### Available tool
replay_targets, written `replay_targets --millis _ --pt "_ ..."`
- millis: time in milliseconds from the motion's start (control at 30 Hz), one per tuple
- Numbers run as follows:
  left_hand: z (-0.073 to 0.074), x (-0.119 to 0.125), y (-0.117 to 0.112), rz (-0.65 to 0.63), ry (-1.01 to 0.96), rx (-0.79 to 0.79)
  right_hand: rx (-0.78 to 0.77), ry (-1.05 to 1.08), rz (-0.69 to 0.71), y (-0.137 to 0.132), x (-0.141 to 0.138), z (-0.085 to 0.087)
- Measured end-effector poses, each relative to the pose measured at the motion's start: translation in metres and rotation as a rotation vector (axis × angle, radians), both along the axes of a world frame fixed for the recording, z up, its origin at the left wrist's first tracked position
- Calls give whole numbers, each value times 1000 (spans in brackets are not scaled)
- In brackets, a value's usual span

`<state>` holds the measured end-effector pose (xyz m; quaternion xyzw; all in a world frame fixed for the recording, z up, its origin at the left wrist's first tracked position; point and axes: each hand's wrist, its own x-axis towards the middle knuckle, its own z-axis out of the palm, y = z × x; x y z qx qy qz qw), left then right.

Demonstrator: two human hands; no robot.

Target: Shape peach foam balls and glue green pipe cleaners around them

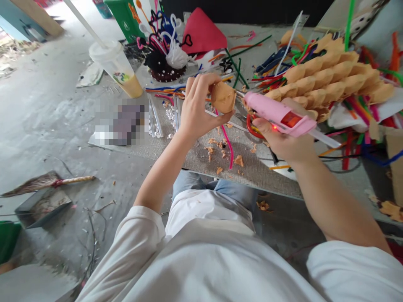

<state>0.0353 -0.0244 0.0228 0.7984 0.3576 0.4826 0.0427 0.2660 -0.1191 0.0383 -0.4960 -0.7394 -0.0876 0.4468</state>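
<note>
My left hand [197, 110] pinching orange foam piece [223, 97]; right hand [283, 144] clenching pink hot glue gun [277, 112], nozzle [239, 94] just beside foam

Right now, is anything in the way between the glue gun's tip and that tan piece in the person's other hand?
Nothing visible. The pink hot glue gun in the right hand has its tip right at the edge of the tan scalloped piece held in the left hand. I cannot tell whether they touch.

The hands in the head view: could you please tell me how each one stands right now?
Left hand: closed, holding a tan craft piece.
Right hand: closed, holding a pink hot glue gun.
</note>
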Motion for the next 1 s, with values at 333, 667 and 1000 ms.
replay_targets --millis 333,667,1000 --pt "2 -2 -4 -31 -30 24 36 101 18 5 -1 1" --pt "5 -2 -5 -32 -44 128 35 65 126 -6 -6 7" --pt "7 -4 -7 4 -86 204 0 129 166 -8 -7 9"
